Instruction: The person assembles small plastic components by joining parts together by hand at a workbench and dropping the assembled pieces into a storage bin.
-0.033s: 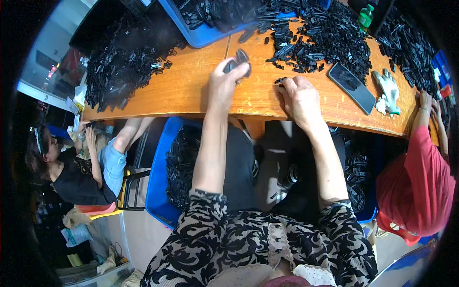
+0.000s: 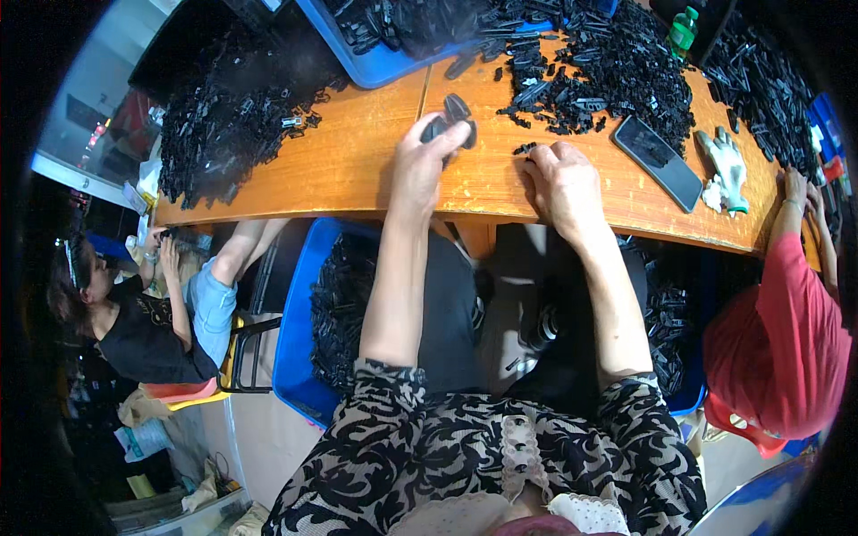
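My left hand (image 2: 420,165) is raised over the wooden table, its thumb and fingers closed round dark, rounded plastic pieces (image 2: 457,108); motion blur hides their exact kind. To its right, my right hand (image 2: 565,183) rests low at the table's near edge. Its fingertips are pressed together at a small black plastic part (image 2: 525,149), which is partly covered by them. Beyond the right hand spreads a heap of small black plastic parts (image 2: 617,67).
A blue tray (image 2: 371,70) of black parts stands at the back. Another heap (image 2: 223,116) lies left. Right are a phone (image 2: 659,163), a glove (image 2: 726,170) and a green bottle (image 2: 683,34). Blue bins (image 2: 295,348) flank my legs. People sit on both sides.
My left hand has shifted very slightly to the right, and the dark pieces in it have turned a little. The right hand has hardly moved.
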`<move>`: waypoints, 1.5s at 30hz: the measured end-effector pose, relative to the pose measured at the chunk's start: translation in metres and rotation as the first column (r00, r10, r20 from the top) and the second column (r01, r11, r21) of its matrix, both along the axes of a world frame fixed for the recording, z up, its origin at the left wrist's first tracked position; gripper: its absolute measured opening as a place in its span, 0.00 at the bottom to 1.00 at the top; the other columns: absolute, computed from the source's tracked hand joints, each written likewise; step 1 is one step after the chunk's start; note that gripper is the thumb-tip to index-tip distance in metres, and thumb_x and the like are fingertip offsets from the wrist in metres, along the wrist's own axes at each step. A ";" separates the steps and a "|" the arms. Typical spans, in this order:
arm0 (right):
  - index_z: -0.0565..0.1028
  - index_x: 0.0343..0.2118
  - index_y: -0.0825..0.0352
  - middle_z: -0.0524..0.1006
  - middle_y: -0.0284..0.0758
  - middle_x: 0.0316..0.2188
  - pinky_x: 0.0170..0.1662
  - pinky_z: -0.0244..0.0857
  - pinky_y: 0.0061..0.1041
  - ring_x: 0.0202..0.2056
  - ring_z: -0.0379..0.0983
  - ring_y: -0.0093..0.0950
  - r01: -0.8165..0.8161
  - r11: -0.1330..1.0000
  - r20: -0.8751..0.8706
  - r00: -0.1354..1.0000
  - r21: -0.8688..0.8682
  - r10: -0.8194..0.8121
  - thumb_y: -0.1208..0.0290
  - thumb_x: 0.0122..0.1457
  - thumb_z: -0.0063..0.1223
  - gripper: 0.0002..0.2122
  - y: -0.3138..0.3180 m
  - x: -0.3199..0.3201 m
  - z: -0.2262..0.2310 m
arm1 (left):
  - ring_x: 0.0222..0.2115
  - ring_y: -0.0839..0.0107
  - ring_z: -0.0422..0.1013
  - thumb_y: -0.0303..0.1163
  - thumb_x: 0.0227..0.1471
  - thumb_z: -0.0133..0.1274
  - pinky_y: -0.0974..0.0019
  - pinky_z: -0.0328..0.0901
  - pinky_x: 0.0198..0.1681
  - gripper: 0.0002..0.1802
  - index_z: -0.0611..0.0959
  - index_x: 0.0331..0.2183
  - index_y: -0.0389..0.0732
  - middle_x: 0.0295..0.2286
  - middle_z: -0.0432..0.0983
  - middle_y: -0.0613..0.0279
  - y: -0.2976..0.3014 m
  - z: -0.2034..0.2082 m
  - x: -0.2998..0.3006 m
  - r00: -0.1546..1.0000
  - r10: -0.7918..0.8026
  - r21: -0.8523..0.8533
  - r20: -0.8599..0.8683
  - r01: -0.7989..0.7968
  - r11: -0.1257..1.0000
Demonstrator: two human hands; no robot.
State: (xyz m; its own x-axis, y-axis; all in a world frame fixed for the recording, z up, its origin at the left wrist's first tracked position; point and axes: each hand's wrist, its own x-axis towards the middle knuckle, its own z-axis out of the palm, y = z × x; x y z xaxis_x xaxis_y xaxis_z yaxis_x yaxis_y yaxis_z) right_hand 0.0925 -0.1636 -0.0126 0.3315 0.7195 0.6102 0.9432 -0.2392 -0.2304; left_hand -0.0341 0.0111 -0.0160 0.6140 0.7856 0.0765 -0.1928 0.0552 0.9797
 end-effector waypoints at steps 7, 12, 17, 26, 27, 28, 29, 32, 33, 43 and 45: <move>0.77 0.32 0.70 0.77 0.46 0.29 0.40 0.71 0.42 0.36 0.76 0.45 -0.025 0.999 -0.256 0.966 -0.030 0.016 0.79 0.47 0.61 0.08 -0.014 0.004 0.011 | 0.46 0.62 0.75 0.26 0.58 0.56 0.60 0.70 0.52 0.21 0.74 0.52 0.30 0.49 0.76 0.44 -0.039 -0.004 -0.016 0.862 -0.232 -0.351 0.451 0.410 0.842; 0.73 0.28 0.70 0.76 0.42 0.27 0.35 0.69 0.39 0.32 0.76 0.43 -0.042 0.978 -0.372 0.921 0.205 0.118 0.78 0.51 0.61 0.06 -0.010 -0.012 0.017 | 0.47 0.54 0.75 0.22 0.57 0.54 0.55 0.70 0.54 0.22 0.73 0.53 0.30 0.49 0.75 0.41 -0.048 -0.006 -0.012 0.818 -0.255 -0.382 0.516 0.486 0.786; 0.74 0.32 0.69 0.75 0.41 0.28 0.34 0.68 0.33 0.30 0.74 0.40 -0.061 0.883 -0.306 0.925 0.465 0.226 0.83 0.51 0.62 0.07 -0.003 -0.032 0.023 | 0.44 0.63 0.76 0.22 0.55 0.56 0.60 0.72 0.47 0.19 0.75 0.49 0.33 0.43 0.78 0.50 -0.056 0.001 -0.010 0.835 -0.217 -0.384 0.506 0.443 0.811; 0.77 0.37 0.70 0.77 0.42 0.33 0.31 0.71 0.33 0.30 0.75 0.39 -0.228 0.844 0.182 0.970 0.486 0.158 0.84 0.42 0.61 0.15 0.003 -0.042 0.017 | 0.33 0.79 0.74 0.23 0.52 0.60 0.76 0.68 0.35 0.17 0.80 0.46 0.37 0.35 0.78 0.67 -0.056 -0.003 -0.012 0.871 -0.258 -0.348 0.419 0.416 0.840; 0.77 0.37 0.70 0.77 0.42 0.33 0.31 0.71 0.33 0.30 0.75 0.39 -0.228 0.844 0.182 0.971 0.485 0.158 0.84 0.42 0.61 0.15 0.002 -0.044 0.018 | 0.33 0.79 0.74 0.23 0.52 0.60 0.76 0.68 0.35 0.17 0.80 0.46 0.37 0.35 0.78 0.67 -0.055 -0.004 -0.012 0.871 -0.257 -0.349 0.419 0.416 0.839; 0.77 0.36 0.71 0.77 0.43 0.32 0.32 0.71 0.32 0.30 0.75 0.39 -0.227 0.845 0.175 0.971 0.484 0.160 0.86 0.44 0.61 0.13 0.001 -0.045 0.019 | 0.33 0.79 0.74 0.23 0.52 0.60 0.76 0.67 0.34 0.17 0.80 0.46 0.37 0.35 0.78 0.67 -0.053 -0.005 -0.012 0.869 -0.261 -0.343 0.419 0.418 0.841; 0.77 0.35 0.72 0.77 0.44 0.31 0.33 0.70 0.32 0.30 0.75 0.39 -0.226 0.846 0.169 0.972 0.484 0.163 0.88 0.47 0.62 0.12 0.000 -0.046 0.020 | 0.33 0.79 0.74 0.23 0.53 0.60 0.75 0.67 0.34 0.16 0.80 0.45 0.37 0.34 0.77 0.68 -0.052 -0.006 -0.012 0.868 -0.266 -0.337 0.420 0.421 0.842; 0.76 0.36 0.73 0.77 0.43 0.31 0.32 0.70 0.32 0.30 0.75 0.39 -0.207 0.862 0.160 0.976 0.462 0.149 0.88 0.46 0.62 0.12 0.000 -0.045 0.021 | 0.33 0.79 0.73 0.25 0.53 0.60 0.75 0.67 0.33 0.14 0.80 0.43 0.38 0.34 0.77 0.68 -0.052 -0.006 -0.012 0.871 -0.267 -0.329 0.413 0.415 0.848; 0.76 0.36 0.73 0.77 0.43 0.31 0.32 0.70 0.32 0.30 0.75 0.39 -0.208 0.863 0.160 0.976 0.461 0.149 0.88 0.46 0.62 0.12 0.000 -0.045 0.020 | 0.33 0.79 0.73 0.25 0.53 0.60 0.75 0.67 0.33 0.14 0.80 0.43 0.38 0.34 0.77 0.68 -0.050 -0.009 -0.012 0.871 -0.266 -0.330 0.414 0.415 0.848; 0.76 0.35 0.69 0.76 0.39 0.33 0.31 0.71 0.32 0.31 0.74 0.36 -0.283 0.916 0.163 0.956 0.286 0.245 0.80 0.42 0.58 0.14 -0.005 -0.038 0.027 | 0.40 0.72 0.75 0.25 0.55 0.58 0.67 0.70 0.45 0.16 0.78 0.46 0.34 0.40 0.77 0.61 -0.051 -0.009 -0.016 0.869 -0.278 -0.282 0.410 0.411 0.867; 0.77 0.35 0.69 0.75 0.38 0.33 0.31 0.72 0.31 0.31 0.73 0.36 -0.269 0.938 0.167 0.957 0.219 0.236 0.78 0.42 0.58 0.14 -0.007 -0.040 0.027 | 0.35 0.76 0.74 0.26 0.55 0.60 0.71 0.70 0.39 0.13 0.80 0.43 0.37 0.36 0.78 0.65 -0.056 0.002 -0.016 0.874 -0.257 -0.298 0.413 0.396 0.869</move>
